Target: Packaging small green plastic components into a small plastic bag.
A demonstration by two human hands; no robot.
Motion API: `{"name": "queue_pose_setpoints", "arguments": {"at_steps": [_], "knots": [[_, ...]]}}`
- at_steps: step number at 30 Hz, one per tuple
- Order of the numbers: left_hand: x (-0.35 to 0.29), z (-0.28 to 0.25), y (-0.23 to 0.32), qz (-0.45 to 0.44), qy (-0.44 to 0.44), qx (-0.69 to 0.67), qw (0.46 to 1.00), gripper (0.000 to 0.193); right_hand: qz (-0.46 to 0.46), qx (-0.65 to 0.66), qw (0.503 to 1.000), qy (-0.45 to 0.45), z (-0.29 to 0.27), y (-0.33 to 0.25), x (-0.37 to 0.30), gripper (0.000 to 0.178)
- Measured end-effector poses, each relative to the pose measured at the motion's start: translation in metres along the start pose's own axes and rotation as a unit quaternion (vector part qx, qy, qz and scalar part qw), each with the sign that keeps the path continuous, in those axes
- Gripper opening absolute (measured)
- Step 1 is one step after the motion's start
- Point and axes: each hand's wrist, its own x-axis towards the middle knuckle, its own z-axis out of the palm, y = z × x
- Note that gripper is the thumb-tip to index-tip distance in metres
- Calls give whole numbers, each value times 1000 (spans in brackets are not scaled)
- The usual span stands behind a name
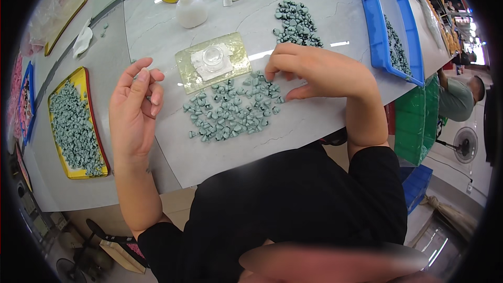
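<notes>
Bare hands bracket a loose spread of small grey-green pieces on a marbled grey tabletop, where a careless sweep of the fingers could scatter the batch. The right hand arches at the right edge of the spread, thumb and fingertips apart; whether a fingertip touches a piece cannot be told. It sits between this spread and a darker-looking cluster farther off, so a dragging palm or wrist could push the two groups together. The left hand is raised at the left, palm turned inward and fingers curled, the thumb close to the index finger; whether anything is pinched there cannot be made out. A knock from that side might jog the yellowish translucent board and upset the clear round dish resting on white paper atop it, while a long reach across could topple the white bottle behind. Pieces shoved toward the person's body might drop over the near edge of the table. The pieces themselves, lying just below the board, look rounded and smooth, pale green with dark, near-black markings; they lie at mixed angles, crowded and touching in places, with strays at the fringes. Finer detail is too small to read.
</notes>
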Motion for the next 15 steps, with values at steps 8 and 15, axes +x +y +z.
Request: {"name": "queue_pose_setpoints", "arguments": {"at_steps": [8, 15], "knots": [[1, 0, -2, -13, -2, 5, 1000, 26, -4, -23, 998, -62, -6, 5, 0, 32], [7, -1, -4, -12, -3, -3, 1000, 26, -21, 5, 999, 35, 4, 18, 4, 25]]}}
